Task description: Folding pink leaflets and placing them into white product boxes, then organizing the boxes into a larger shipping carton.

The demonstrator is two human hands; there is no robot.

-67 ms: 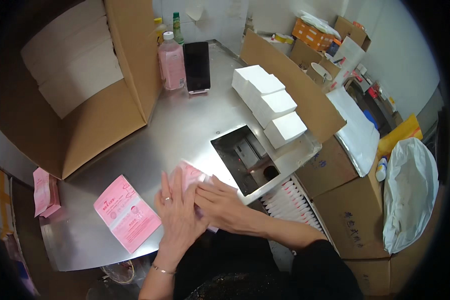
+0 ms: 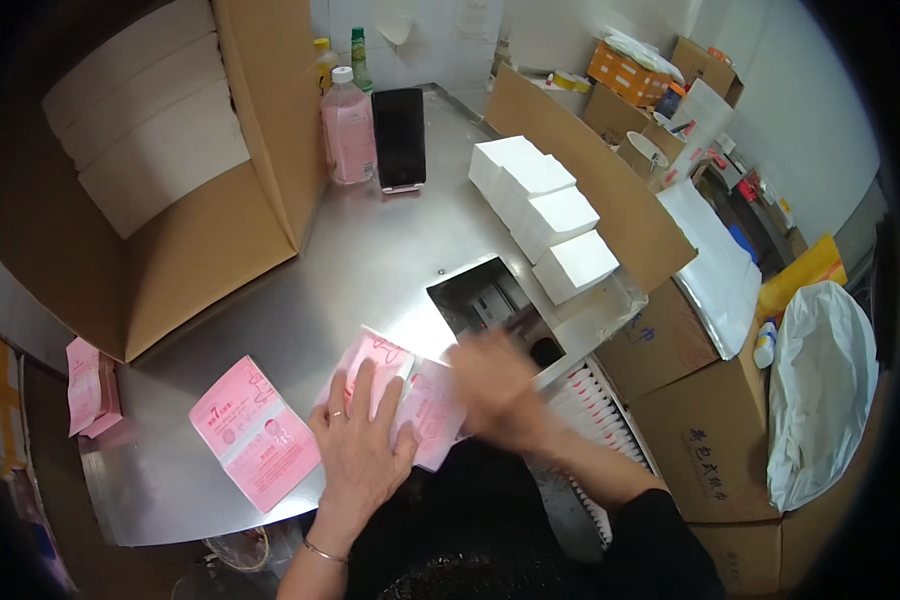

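Note:
My left hand [image 2: 362,440] lies with fingers spread on a pink printed paper wrapper [image 2: 436,408] near the table's front edge. The wrapper looks creased down its middle, with one part under my fingers and the other toward the right. My right hand [image 2: 502,385] is smeared by motion just right of the wrapper, beside the rectangular opening [image 2: 460,290] in the table; its fingers cannot be made out. Left of my left hand a stack of pink printed wrappers [image 2: 255,432] lies flat on the metal table [image 2: 370,260].
Blocks of white folded tissue [image 2: 560,220] stand at the back right. A large open carton [image 2: 210,245] holding white stacks is at the left. A phone [image 2: 399,140] and a pink bottle [image 2: 347,125] stand behind. Below the right edge sits a tray of white packets [image 2: 590,410].
My right hand has lifted off the pink wrapper and swung right, baring the wrapper's right part. My left hand's fingers have spread and stay on the wrapper.

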